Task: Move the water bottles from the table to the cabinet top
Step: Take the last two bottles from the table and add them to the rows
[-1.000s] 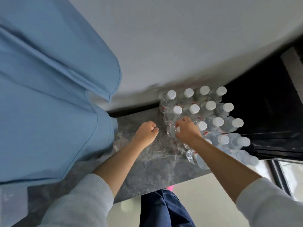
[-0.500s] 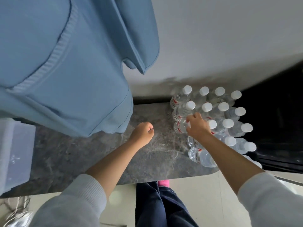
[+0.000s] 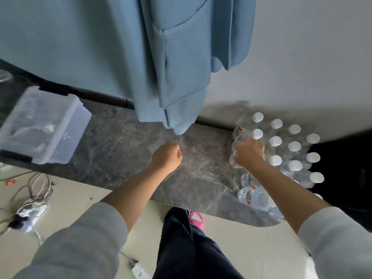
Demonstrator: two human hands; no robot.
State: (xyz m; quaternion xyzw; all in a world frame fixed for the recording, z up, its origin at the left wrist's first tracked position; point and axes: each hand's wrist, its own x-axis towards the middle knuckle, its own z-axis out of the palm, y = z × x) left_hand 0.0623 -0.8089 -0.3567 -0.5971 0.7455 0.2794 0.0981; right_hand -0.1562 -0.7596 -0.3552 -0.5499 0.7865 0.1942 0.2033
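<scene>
Several clear water bottles (image 3: 281,146) with white caps stand packed together at the right end of a grey marble cabinet top (image 3: 128,150). My right hand (image 3: 249,154) grips the top of one bottle (image 3: 233,161) at the cluster's left edge; its cap is hidden under my palm. My left hand (image 3: 167,156) is curled into a fist above the bare marble to the left of the bottles, holding nothing. Two more bottles (image 3: 252,196) show below my right forearm near the front edge.
A blue garment (image 3: 124,57) hangs from above, over the back of the top. A clear plastic lidded box (image 3: 42,125) stands at the left end. Cables and a power strip (image 3: 28,214) lie on the floor. A dark opening (image 3: 346,178) lies right of the bottles.
The view has swung left and down, bringing the plastic box and floor cables into sight. My right hand stays on the same bottle; my left fist has hardly moved.
</scene>
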